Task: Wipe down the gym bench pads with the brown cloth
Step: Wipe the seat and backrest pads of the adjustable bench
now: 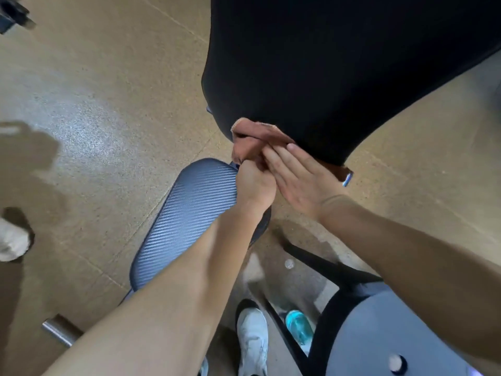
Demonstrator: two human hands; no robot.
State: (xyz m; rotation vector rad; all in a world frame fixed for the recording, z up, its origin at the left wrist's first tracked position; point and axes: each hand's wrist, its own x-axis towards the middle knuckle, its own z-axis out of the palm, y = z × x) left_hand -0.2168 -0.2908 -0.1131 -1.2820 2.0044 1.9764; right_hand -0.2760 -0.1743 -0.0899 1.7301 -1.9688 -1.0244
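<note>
The brown cloth (252, 137) lies bunched against the lower end of the large black back pad (339, 63). My left hand (254, 183) grips the cloth's lower part with curled fingers. My right hand (301, 175) lies flat beside it, its straight fingers pressing the cloth against the black pad. Below my left forearm stretches the grey ribbed seat pad (184, 213), partly hidden by the arm.
A black bench frame (325, 270) runs at lower right. A teal water bottle (299, 327) lies on the tan floor (95, 104) near my white shoe (253, 343). A metal bar end (58, 331) sticks out at lower left. Another white shoe (12, 241) shows at the left edge.
</note>
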